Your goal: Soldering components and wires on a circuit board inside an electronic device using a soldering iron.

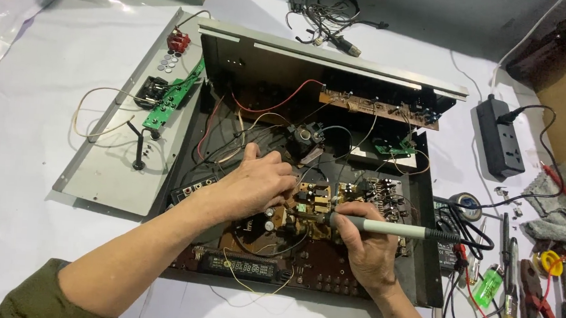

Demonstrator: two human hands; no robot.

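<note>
Inside the opened black chassis (421,252), at the centre of the view, both hands are working over a brown circuit board (309,210). At about five o'clock the right hand (368,249) is gripping a soldering iron (383,228) like a pen, fingers clenched round its pale handle, tip pointing toward nine o'clock and touching the board. Coming from eight o'clock, the left hand (257,182) is resting on the board's left edge, fingers curled downward; whether they are pinching anything I cannot tell. Toward three o'clock a black power strip (499,141) is lying on the white table.
</note>
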